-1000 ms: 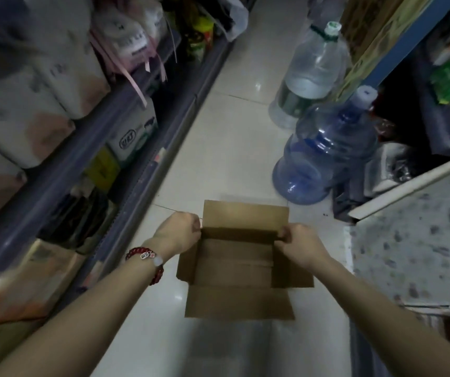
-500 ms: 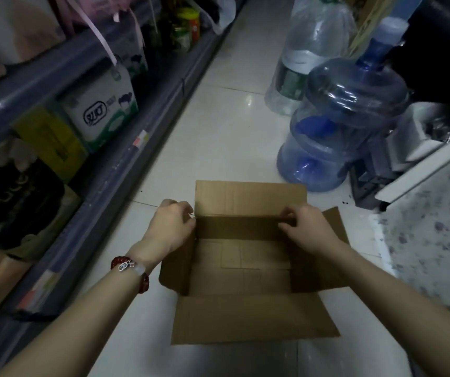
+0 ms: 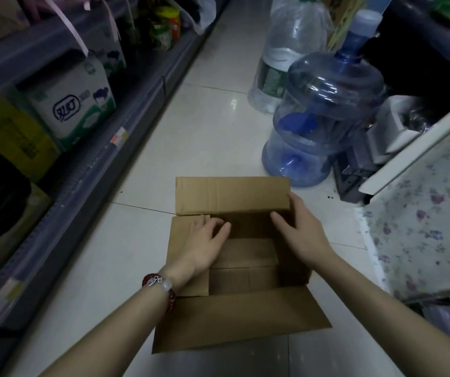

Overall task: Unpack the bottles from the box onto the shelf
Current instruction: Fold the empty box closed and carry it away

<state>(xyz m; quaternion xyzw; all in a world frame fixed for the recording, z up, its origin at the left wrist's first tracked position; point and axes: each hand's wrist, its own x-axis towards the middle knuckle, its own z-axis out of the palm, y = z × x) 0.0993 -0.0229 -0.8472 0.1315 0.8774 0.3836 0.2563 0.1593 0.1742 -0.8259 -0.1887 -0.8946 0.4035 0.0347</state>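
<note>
The cardboard box (image 3: 241,263) is sitting on the tiled floor (image 3: 207,137) of a narrow aisle, right below the person, and both hands are working at its top. The left hand (image 3: 204,242) is lying flat with straight fingers on the left side flap (image 3: 184,240), pressing it inward and down over the opening, holding nothing. The right hand (image 3: 298,229) is also open, fingers extended, its fingertips touching the edge of the far flap (image 3: 232,195) just ahead of it while the palm is covering the right side of the opening; it looks to be steadying or folding that side, though the flap under it is hidden. The near flap (image 3: 241,321) is lying splayed out toward the person, below both wrists.

Between the two hands the inside of the box is showing only bare cardboard bottom panels; I am seeing no bottles in it, so my guess is that the unpacking is done and the empty box is being folded shut or flattened.

To the left of the left hand the shelf (image 3: 104,148) is running along the aisle, carrying a white and green carton (image 3: 74,110), yellow packs and, farther off, some jars; which of those are the unpacked goods I cannot tell. Ahead of the right hand a big blue water jug (image 3: 324,121) and a clear one (image 3: 286,50) are standing on the floor, near the far flap but apart from it, so the flaps are being worked in a tight spot.
</note>
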